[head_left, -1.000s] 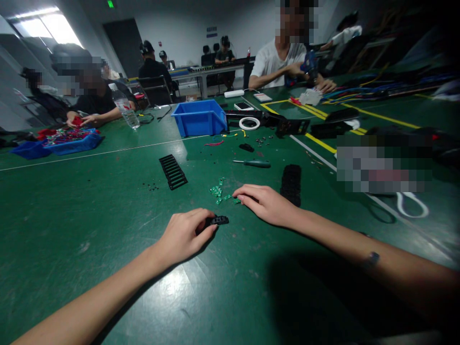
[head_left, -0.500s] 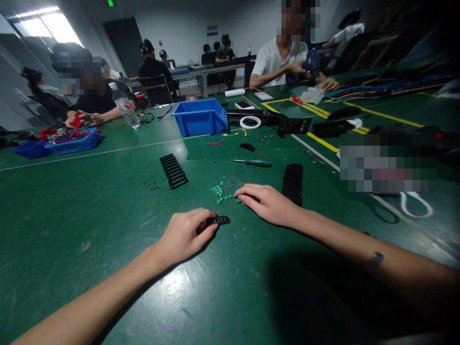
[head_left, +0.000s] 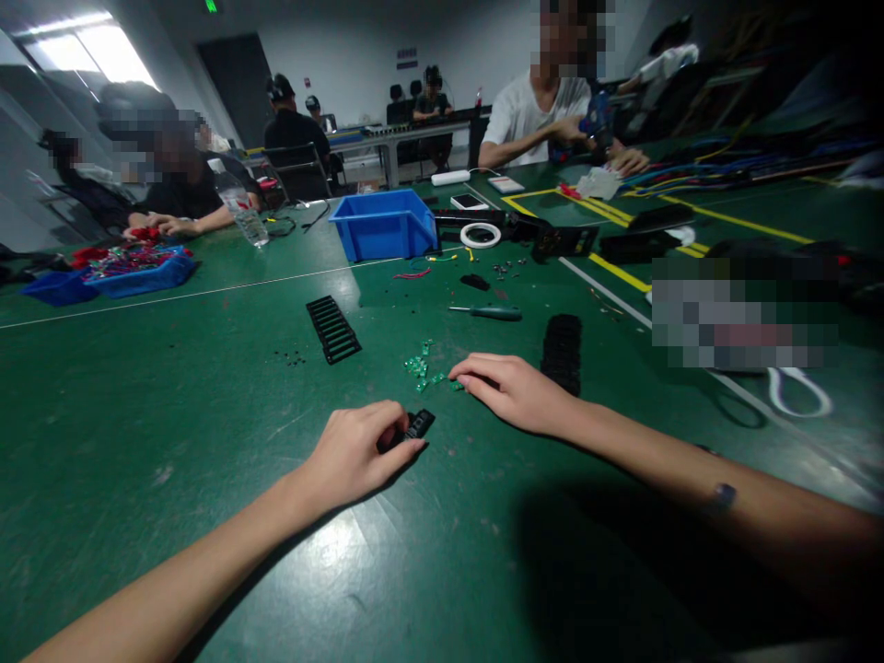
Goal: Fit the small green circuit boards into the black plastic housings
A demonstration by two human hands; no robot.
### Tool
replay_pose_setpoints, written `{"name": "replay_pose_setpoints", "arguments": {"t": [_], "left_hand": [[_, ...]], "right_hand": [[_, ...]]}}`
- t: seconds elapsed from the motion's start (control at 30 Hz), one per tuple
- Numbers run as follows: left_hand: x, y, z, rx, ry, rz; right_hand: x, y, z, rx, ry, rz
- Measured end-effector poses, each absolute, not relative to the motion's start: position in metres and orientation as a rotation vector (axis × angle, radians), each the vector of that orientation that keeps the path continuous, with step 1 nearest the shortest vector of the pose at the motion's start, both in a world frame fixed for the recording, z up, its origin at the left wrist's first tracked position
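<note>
My left hand [head_left: 366,447] is closed on a small black slotted plastic piece [head_left: 421,424], with the thumb below it and the fingers above; part of the piece is hidden by the hand. Just beyond it lies a loose cluster of small green circuit boards [head_left: 416,366]. My right hand [head_left: 501,389] rests on the table with its fingertips close together at the right edge of these boards. Whether it pinches one of them is too small to make out. A stack of black plastic parts [head_left: 562,354] lies beyond the right wrist.
A black slotted frame [head_left: 333,330] lies left of the boards, near tiny dark bits [head_left: 290,358]. Further back are a green-handled screwdriver [head_left: 487,313], a blue bin [head_left: 384,226] and a white tape ring [head_left: 481,236]. A co-worker across the table holds a power drill [head_left: 598,124].
The black plastic piece has turned in my left hand, its free end now tipped up and away. The left thumb has shifted slightly. My right hand has hardly moved.
</note>
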State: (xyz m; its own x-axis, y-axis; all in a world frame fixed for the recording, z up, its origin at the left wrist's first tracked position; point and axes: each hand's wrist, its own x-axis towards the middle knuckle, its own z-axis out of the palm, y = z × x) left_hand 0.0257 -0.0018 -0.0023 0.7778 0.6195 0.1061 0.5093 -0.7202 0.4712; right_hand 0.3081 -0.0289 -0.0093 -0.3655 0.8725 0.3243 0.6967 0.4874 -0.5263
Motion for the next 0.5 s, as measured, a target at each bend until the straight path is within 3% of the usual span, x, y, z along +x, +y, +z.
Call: {"name": "replay_pose_setpoints", "arguments": {"t": [0.33, 0.5], "left_hand": [[0.0219, -0.0064, 0.0015, 2.694, 0.319, 0.376], [0.0222, -0.0069, 0.0033, 2.716, 0.266, 0.381]], "right_hand": [[0.3083, -0.0293, -0.0096, -1.288, -2.171, 0.407], [0.3087, -0.0287, -0.0102, -1.29, -2.173, 0.399]]}}
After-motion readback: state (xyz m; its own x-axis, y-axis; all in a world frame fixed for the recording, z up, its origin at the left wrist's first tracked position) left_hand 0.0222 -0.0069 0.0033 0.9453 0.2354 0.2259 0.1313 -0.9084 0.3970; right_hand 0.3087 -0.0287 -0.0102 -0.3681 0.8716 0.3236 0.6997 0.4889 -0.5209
